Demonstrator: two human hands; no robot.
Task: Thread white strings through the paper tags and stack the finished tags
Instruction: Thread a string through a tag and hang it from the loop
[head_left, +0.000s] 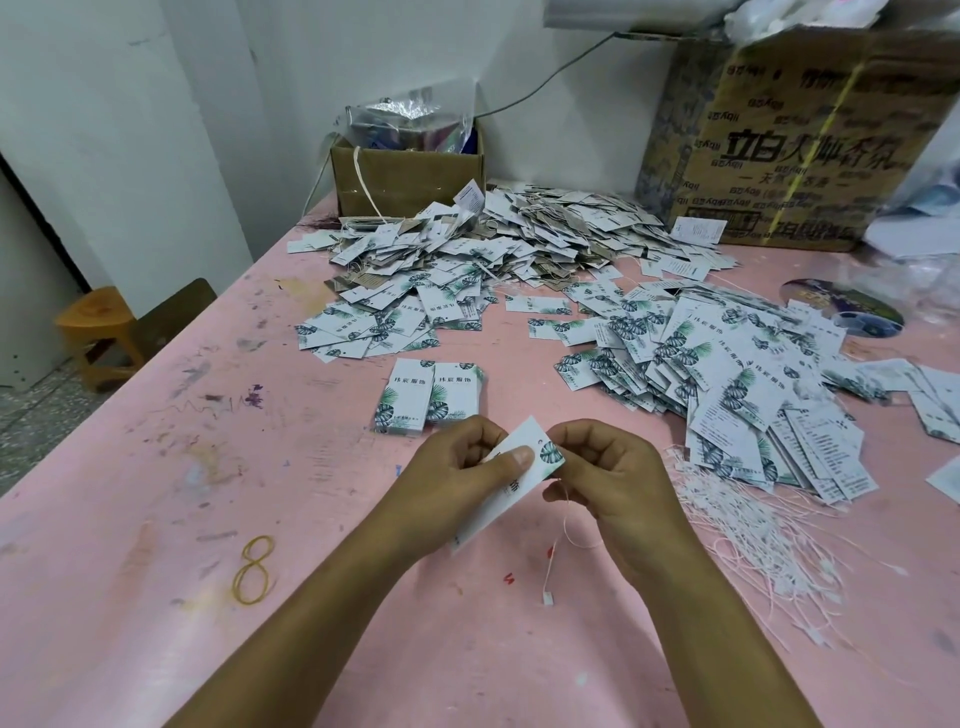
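Note:
My left hand (457, 473) pinches a white paper tag (506, 491) with a green leaf print, thumb on its face. My right hand (605, 467) grips the tag's leaf end and a thin white string (563, 525) that hangs down to a small plastic end near the table. Two neat stacks of tags (428, 395) stand just beyond my hands. A bundle of loose white strings (753, 525) lies to the right. A spread of loose tags (727, 374) sits at the right, and a big heap of tags (519, 234) lies further back.
The pink table (208, 467) is stained; a yellow rubber band (253, 571) lies at the left. A small open cardboard box (405, 176) and a large printed carton (800, 140) stand at the back. An orange stool (98, 332) stands on the floor at left.

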